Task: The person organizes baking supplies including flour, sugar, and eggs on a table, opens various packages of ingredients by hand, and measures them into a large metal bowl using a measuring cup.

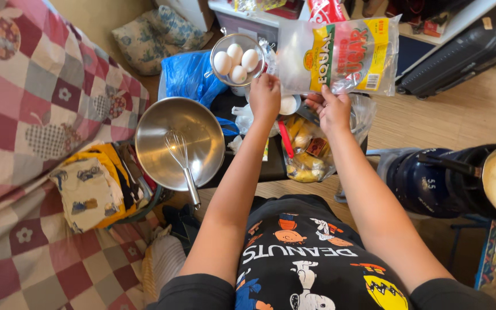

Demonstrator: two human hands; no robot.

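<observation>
Wooden floor, both hands (265,95) (334,109) gripping clear yellow-labelled bag (340,54)

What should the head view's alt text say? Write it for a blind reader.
Both hands, left and right, hold up a clear bag of white powder. Below to the left, a whisk rests in a steel bowl, behind it a strainer holding four eggs.
</observation>
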